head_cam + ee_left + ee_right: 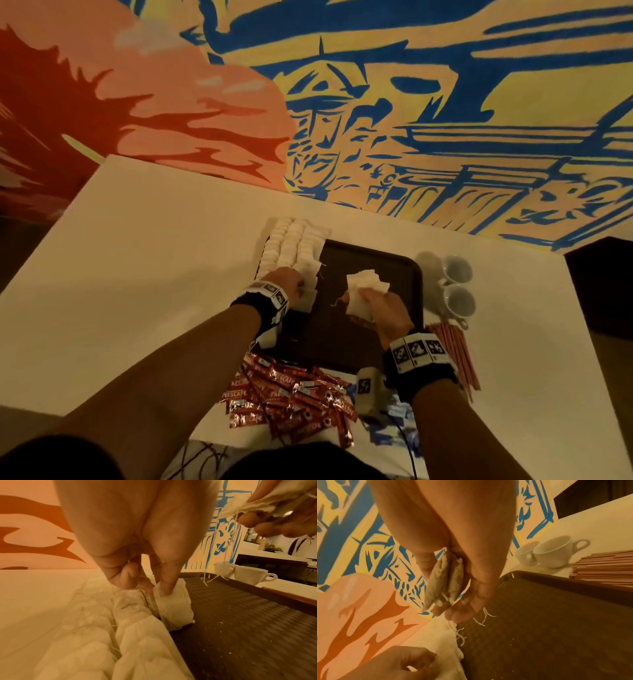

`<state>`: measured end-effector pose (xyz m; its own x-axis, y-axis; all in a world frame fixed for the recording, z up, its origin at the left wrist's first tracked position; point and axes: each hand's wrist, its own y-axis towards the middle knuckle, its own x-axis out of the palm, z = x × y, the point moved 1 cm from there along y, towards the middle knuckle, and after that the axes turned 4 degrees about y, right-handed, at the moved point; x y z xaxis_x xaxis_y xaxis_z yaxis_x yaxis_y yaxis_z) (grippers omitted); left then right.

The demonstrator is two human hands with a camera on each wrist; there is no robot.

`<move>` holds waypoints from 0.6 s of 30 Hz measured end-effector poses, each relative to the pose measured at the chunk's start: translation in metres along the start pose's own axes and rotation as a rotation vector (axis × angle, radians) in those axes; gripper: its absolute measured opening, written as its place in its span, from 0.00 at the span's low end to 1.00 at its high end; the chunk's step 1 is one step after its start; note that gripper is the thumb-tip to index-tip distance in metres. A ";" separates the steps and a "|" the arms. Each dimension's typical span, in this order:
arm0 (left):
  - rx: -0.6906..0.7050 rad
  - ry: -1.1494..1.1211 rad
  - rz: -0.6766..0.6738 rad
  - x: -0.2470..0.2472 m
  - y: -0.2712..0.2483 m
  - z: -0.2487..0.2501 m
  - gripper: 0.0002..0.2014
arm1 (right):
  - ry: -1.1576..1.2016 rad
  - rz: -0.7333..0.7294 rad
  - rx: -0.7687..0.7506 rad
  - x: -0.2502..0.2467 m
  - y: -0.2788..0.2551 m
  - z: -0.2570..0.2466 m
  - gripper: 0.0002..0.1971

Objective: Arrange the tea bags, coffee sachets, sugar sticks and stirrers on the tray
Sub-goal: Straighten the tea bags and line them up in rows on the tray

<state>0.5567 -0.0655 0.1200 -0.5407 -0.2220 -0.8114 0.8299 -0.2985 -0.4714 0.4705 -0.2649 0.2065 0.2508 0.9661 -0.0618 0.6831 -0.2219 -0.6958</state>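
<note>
The tabletop (154, 274) is white. A dark tray (370, 260) sits on it. Rows of white tea bags (291, 246) lie at the tray's left edge. Two white cups (457, 284) stand to its right, near pink stirrers (455, 353). Red coffee packets (291, 397) lie in a pile in front.

1. It looked like a café or hotel lounge: a white desk (144, 274) stood against a painted mural wall (445, 102).
2. Two white cups (457, 286) stood near the desk's far right edge.
3. Beyond them was a dark counter (267, 566) with greenery.
</note>
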 end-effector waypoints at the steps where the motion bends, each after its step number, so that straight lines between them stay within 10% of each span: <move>1: -0.001 -0.002 0.007 -0.003 0.001 -0.001 0.14 | -0.002 -0.012 0.001 0.002 0.005 0.002 0.07; 9: -0.079 -0.182 0.173 -0.013 -0.019 -0.018 0.07 | 0.094 0.024 0.017 0.001 0.032 0.017 0.10; 18: 0.026 -0.143 -0.186 0.028 -0.046 -0.003 0.21 | 0.093 0.048 0.127 0.034 0.067 0.032 0.09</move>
<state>0.5040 -0.0547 0.1178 -0.6996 -0.2900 -0.6530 0.7113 -0.3697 -0.5978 0.5023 -0.2421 0.1349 0.3470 0.9372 -0.0348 0.5785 -0.2431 -0.7786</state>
